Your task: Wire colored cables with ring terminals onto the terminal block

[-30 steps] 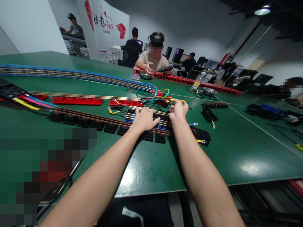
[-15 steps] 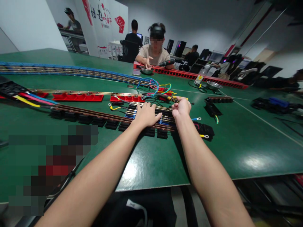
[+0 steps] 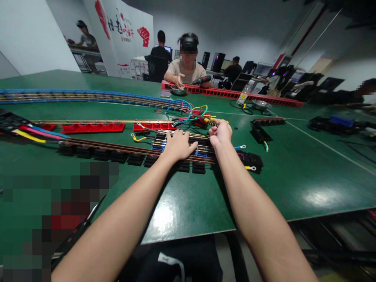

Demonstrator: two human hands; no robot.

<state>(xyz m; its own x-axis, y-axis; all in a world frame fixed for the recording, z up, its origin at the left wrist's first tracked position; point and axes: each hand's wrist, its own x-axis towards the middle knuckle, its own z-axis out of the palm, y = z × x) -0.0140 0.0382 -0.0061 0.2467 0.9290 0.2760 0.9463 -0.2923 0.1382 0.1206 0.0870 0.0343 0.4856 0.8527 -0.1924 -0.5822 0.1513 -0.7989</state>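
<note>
In the head view, the rail strip lies on the green table, its long axis running left to right and slanting slightly, the left end farther away and the right end nearer, by the black end block; the left hand rests spread and open on the rails, while the right hand is closed at a yellow-and-black piece, though whether it grips it I cannot tell. Against the previous frame, the whole scene sits slightly lower and further left; both hands keep their places along the strip.
</note>
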